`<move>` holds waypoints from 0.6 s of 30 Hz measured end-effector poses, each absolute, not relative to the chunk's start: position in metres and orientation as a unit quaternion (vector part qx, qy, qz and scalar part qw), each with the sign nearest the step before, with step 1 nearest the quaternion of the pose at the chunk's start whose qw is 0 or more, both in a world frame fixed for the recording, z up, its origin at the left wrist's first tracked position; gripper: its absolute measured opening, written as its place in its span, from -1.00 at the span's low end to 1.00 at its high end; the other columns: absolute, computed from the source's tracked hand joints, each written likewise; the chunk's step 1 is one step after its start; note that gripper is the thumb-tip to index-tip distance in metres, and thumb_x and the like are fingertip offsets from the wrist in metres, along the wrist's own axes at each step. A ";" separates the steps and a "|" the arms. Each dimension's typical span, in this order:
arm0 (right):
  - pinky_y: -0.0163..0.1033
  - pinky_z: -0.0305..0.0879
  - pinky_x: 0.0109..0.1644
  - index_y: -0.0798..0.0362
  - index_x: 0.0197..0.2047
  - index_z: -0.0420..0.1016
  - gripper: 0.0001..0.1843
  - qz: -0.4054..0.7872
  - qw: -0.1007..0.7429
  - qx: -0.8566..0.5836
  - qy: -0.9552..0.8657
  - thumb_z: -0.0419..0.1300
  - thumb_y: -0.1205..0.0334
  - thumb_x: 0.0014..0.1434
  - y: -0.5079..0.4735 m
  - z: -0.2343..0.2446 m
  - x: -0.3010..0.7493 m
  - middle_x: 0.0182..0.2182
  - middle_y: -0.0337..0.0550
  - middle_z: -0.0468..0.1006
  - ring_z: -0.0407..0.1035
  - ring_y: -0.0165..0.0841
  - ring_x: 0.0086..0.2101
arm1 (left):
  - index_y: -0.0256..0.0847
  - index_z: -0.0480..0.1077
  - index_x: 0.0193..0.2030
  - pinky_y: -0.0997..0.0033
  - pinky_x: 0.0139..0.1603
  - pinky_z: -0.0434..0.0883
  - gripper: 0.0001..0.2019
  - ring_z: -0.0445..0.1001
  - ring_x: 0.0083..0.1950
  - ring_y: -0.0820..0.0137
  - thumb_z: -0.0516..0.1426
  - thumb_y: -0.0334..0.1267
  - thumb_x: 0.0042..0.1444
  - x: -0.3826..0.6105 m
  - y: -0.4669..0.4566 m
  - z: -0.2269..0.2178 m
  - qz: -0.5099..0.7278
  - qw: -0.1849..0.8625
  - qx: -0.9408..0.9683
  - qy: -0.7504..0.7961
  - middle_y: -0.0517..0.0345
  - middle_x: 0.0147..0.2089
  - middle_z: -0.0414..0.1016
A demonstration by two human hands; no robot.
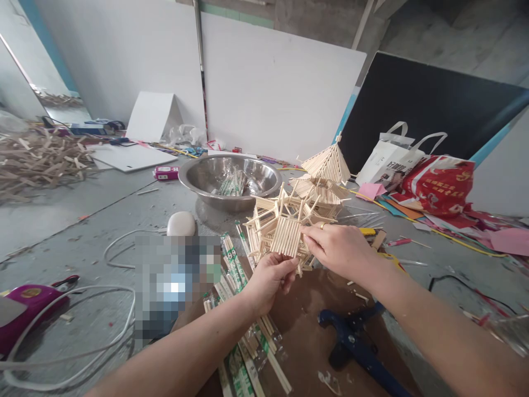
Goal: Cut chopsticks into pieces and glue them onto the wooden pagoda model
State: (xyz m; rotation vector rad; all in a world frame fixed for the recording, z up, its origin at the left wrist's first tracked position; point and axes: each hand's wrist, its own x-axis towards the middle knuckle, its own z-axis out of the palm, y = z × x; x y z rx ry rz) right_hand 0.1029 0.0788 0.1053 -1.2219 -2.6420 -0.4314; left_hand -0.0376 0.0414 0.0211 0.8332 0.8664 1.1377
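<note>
A model building of thin wooden sticks [306, 204], with a tiered pagoda-like roof at its top, stands on the grey table. At its near side a flat panel of sticks laid side by side [286, 236] rests against the frame. My left hand [268, 281] pinches the panel's lower edge from below. From the right, my right hand [341, 248], a ring on one finger, grips the panel's edge with its fingertips. Wrapped chopsticks in green-printed sleeves [239, 309] lie spread under my left wrist.
A steel bowl [198, 173] holding more wrapped chopsticks sits behind the model. A blue tool [359, 342] lies on brown card near me. White cable [82, 336] and a purple device [25, 309] lie left; bags and coloured paper [438, 184] right; stick scraps [37, 157] far left.
</note>
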 end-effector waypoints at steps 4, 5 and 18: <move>-0.31 0.02 -0.52 -0.09 -0.14 0.40 -0.68 -0.148 0.108 -0.411 -0.893 -0.10 0.21 0.13 0.080 0.104 0.104 -0.43 -0.22 0.53 0.36 -0.39 -0.48 | -0.29 0.23 -0.58 0.59 -0.70 0.04 -0.80 0.12 -0.74 0.64 0.14 -0.23 -0.10 -0.040 0.041 0.020 0.496 0.686 0.371 0.381 0.30 -0.69 0.20; -0.31 0.02 -0.52 -0.08 -0.14 0.40 -0.68 -0.149 0.109 -0.411 -0.893 -0.10 0.20 0.13 0.080 0.104 0.104 -0.44 -0.22 0.52 0.36 -0.39 -0.49 | -0.29 0.23 -0.58 0.59 -0.71 0.04 -0.80 0.11 -0.73 0.64 0.14 -0.23 -0.11 -0.040 0.041 0.020 0.495 0.688 0.370 0.382 0.30 -0.69 0.20; -0.27 0.23 -0.38 -0.08 -0.06 0.36 -0.66 -0.074 0.137 -0.413 -0.897 -0.08 0.19 0.13 0.083 0.105 0.108 -0.30 -0.19 0.54 0.40 -0.35 -0.37 | -0.29 0.19 -0.63 0.59 -0.71 0.02 -0.70 0.11 -0.73 0.65 0.15 -0.13 -0.10 -0.040 0.042 0.020 0.485 0.688 0.376 0.387 0.30 -0.69 0.19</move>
